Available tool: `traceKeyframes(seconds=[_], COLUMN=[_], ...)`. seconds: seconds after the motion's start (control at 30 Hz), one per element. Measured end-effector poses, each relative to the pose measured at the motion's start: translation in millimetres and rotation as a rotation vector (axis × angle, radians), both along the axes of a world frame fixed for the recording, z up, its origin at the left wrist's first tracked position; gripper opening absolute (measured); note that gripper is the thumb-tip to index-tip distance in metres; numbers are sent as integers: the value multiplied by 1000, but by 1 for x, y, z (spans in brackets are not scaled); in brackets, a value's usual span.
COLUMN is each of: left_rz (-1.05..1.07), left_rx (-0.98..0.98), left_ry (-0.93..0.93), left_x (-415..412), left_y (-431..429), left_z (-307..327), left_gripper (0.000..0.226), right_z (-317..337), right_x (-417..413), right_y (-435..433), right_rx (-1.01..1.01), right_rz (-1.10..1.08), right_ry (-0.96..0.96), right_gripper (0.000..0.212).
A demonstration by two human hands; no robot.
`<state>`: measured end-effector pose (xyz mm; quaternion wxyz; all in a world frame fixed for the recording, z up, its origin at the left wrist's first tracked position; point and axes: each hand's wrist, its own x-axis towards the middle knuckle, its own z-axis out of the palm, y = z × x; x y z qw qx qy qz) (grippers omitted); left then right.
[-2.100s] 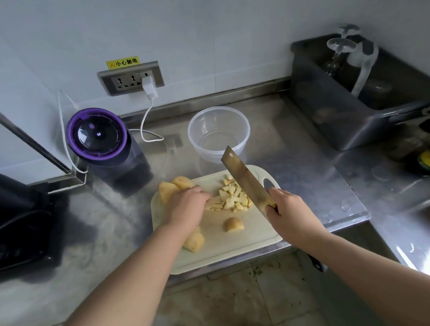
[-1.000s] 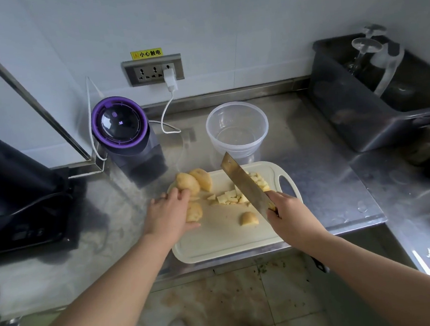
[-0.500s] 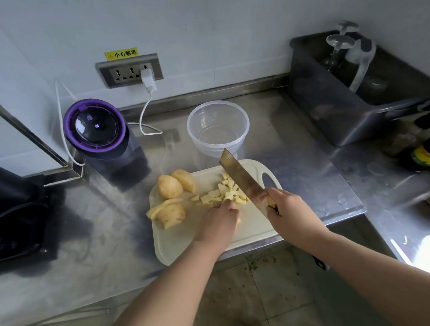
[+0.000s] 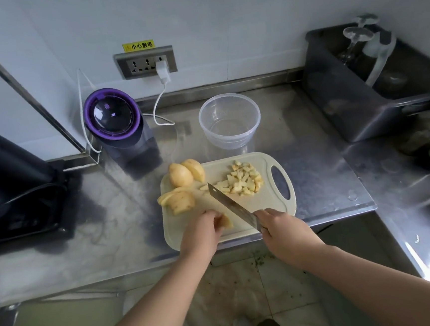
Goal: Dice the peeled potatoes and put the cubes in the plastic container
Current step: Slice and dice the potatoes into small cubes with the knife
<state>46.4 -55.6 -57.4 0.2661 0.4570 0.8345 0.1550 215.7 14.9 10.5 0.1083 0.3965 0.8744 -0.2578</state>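
Steel surface (image 4: 312, 154) carries a pale cutting board (image 4: 269, 205). The clear plastic container (image 4: 228, 138) stands behind the board, well beyond both sets of fingers. Right hand (image 4: 282, 231): fingers clamped round the knife (image 4: 230, 204) handle, blade running away up-left over the board. Left hand (image 4: 202, 233): fingers curled onto a potato piece (image 4: 225, 220), just left of the blade. Larger peeled potatoes (image 4: 181, 176) lie beyond the left fingers. Cubes (image 4: 242, 181) are piled on the board beyond the right fingers, right of the blade.

One head-worn wide-angle view.
It looks down and forward over the counter (image 4: 313, 169) from close above its near edge; wall (image 4: 222, 19) far, floor (image 4: 233, 291) nearest.
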Motion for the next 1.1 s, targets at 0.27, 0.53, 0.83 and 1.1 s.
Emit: traceKeyframes(seconds=[0.27, 0.53, 0.83, 1.1], left_rz=[196, 255, 209, 217], left_rx=[92, 117, 133, 155], left_ry=[-60, -87, -49, -39], left_x=[13, 15, 14, 15], left_y=[3, 3, 5, 4], left_z=[-3, -1, -5, -5], left_gripper=[21, 14, 17, 12], right_z=[4, 3, 4, -4], right_x=[4, 1, -6, -5], right_y=[-7, -13, -15, -9], right_rx=[57, 81, 49, 3], right_rz=[84, 135, 197, 188], right_ry=[-136, -179, -228, -223], right_gripper=[26, 35, 47, 41])
